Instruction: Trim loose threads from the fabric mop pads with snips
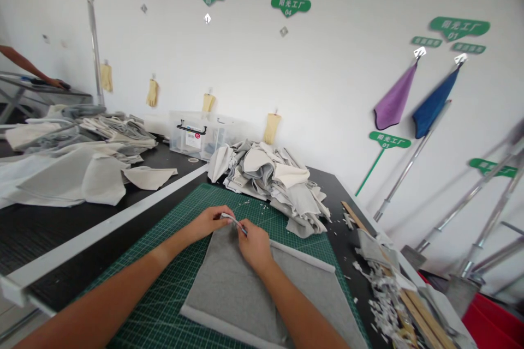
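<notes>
A grey cloth [233,278] with pale edges lies over a green cutting mat [143,251]. At the cloth's far edge, my left hand [215,222] is closed, its thumb and fingers pinching a raised white strip of that edge. Close beside it on the right, my right hand [256,245] is closed around a small, slim tool [244,230], of which only a dark bluish end shows. The tool's kind is hidden by my fingers. The white strip runs between the two hands.
Behind the mat lies a heap of grey and cream cloths [266,174]. More cloths [82,169] cover the left table, near a clear plastic box [192,136]. Wooden strips [417,305] and white scraps [380,305] lie at right. A co-worker's arm [28,62] shows far left.
</notes>
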The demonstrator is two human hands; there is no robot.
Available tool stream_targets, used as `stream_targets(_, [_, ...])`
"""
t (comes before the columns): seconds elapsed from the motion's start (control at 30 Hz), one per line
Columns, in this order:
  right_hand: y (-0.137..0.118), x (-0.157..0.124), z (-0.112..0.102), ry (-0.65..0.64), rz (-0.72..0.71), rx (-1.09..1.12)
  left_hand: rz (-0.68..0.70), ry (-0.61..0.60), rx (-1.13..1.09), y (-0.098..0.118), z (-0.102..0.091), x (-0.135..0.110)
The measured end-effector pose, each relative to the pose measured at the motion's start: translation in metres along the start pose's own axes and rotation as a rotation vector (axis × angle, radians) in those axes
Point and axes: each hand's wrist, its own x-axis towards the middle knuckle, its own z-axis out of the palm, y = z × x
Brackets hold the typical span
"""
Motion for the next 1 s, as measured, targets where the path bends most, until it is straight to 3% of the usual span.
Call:
stream_targets(0.2, [-0.003,0.001,0.000,-0.002,0.030,0.046,-0.022,0.010,0.046,0.011,0.000,-0.003])
stream_targets(0.67, [-0.003,0.002,-0.002,0.006,-0.013,0.141,0.028,-0.062,-0.092,0.020,0.001,-0.004])
stream_targets(1.0, [-0.006,-0.001,-0.005,0.074,0.021,0.214,-0.036,-0.012,-0.105,0.020,0.003,-0.006])
